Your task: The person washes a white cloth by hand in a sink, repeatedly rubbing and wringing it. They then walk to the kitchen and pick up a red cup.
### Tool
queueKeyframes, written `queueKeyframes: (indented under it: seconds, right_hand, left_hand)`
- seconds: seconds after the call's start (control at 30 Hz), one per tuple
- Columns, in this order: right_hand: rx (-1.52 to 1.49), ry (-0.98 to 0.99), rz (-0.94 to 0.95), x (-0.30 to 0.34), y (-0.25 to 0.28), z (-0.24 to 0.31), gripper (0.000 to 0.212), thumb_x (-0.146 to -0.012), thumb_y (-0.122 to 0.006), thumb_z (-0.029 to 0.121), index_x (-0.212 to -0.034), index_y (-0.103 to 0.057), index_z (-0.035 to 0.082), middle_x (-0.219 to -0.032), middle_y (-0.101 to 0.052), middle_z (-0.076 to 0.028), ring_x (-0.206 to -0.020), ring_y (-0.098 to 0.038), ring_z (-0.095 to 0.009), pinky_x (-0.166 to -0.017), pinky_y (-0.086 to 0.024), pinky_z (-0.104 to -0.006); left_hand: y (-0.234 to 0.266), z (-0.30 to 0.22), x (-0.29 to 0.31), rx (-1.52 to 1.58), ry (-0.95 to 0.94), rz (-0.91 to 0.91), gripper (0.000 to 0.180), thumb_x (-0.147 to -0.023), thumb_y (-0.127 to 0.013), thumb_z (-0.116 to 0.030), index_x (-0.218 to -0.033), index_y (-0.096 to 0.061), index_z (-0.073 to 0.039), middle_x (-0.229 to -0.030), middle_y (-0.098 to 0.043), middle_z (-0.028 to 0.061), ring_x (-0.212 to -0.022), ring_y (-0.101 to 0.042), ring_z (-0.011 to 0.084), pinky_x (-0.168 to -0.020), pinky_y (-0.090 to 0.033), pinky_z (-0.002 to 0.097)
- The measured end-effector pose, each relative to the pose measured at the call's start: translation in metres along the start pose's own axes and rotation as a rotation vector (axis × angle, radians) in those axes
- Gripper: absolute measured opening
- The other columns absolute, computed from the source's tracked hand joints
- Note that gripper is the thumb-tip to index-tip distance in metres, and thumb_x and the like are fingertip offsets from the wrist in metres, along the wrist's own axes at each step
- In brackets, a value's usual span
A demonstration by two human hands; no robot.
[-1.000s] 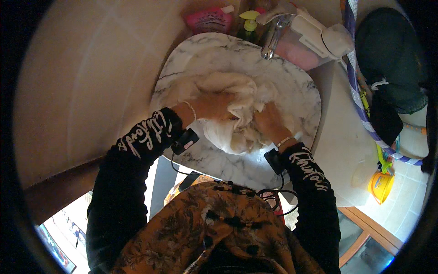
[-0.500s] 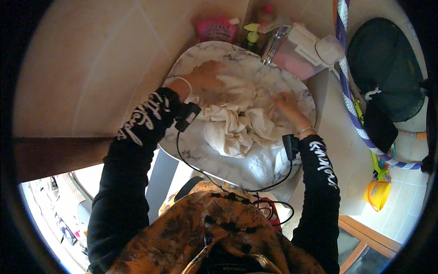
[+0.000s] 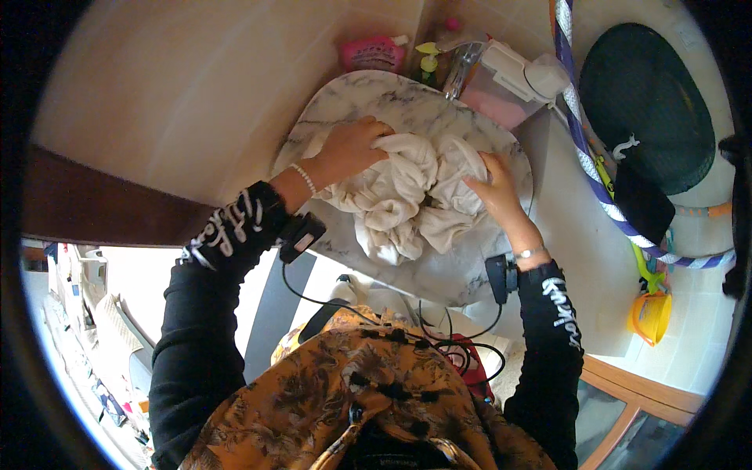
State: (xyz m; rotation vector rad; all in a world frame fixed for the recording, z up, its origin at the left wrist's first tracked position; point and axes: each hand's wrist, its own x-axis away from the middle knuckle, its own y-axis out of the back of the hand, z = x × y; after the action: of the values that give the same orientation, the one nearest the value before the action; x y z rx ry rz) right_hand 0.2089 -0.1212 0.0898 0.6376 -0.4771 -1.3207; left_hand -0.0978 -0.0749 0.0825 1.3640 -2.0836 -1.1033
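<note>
A bunched, wet-looking cream cloth (image 3: 407, 192) lies in a washbasin (image 3: 462, 286) with a grey-veined marble pattern. My left hand (image 3: 356, 147) grips the cloth's upper left part, its fingertips closed on a fold. On the other side, my right hand (image 3: 501, 194) pinches the right part between thumb and fingers. The cloth is heaped in thick folds between the two hands, and it hides much of the basin's bottom.
Behind the basin stand a pink pouch (image 3: 374, 55), a pump bottle (image 3: 428, 64), a metal faucet (image 3: 462, 72) and a clear container (image 3: 497, 90). At right are a striped hoop (image 3: 583, 141), a dark round mesh item (image 3: 646, 102) and a yellow bucket (image 3: 649, 317).
Both hands have come up out of the basin's depth, and the cloth is lifted and gathered higher between them. My right hand's fingers now hold a fold of it.
</note>
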Motion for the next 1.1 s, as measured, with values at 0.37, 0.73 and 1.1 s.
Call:
queueKeyframes:
  seconds: [0.37,0.73,1.1]
  right_hand:
    - [0.352,0.219,0.079,0.119,-0.074,0.02,0.044,-0.072,-0.074,0.033,-0.1,-0.056,0.004,-0.14,-0.036,-0.015,-0.129,-0.03,-0.041,-0.102,-0.031,-0.0539]
    - [0.698,0.149,0.05,0.038,-0.093,-0.018,0.058,-0.069,-0.067,0.028,-0.121,-0.049,0.005,-0.121,-0.048,-0.014,-0.114,-0.046,-0.034,-0.082,-0.042,-0.0515]
    - [0.399,-0.12,0.169,-0.033,-0.087,-0.028,0.031,-0.083,-0.055,0.017,-0.112,-0.053,0.007,-0.103,-0.058,-0.022,-0.097,-0.055,-0.042,-0.081,-0.045,-0.0507]
  left_hand:
    - [-0.035,-0.029,0.105,-0.226,-0.385,0.124,0.06,-0.073,-0.069,-0.051,-0.117,-0.055,-0.012,-0.137,-0.038,0.0197,-0.124,-0.04,0.0398,-0.087,-0.039,0.0581]
    - [-0.091,0.003,0.014,-0.138,-0.108,0.156,0.057,-0.081,-0.062,-0.047,-0.123,-0.05,-0.01,-0.117,-0.051,0.0214,-0.105,-0.053,0.0396,-0.081,-0.046,0.0507]
    - [-0.1,0.031,-0.041,0.031,-0.081,0.187,0.052,-0.087,-0.055,-0.044,-0.119,-0.05,-0.003,-0.105,-0.057,0.0263,-0.098,-0.055,0.0442,-0.086,-0.045,0.0481]
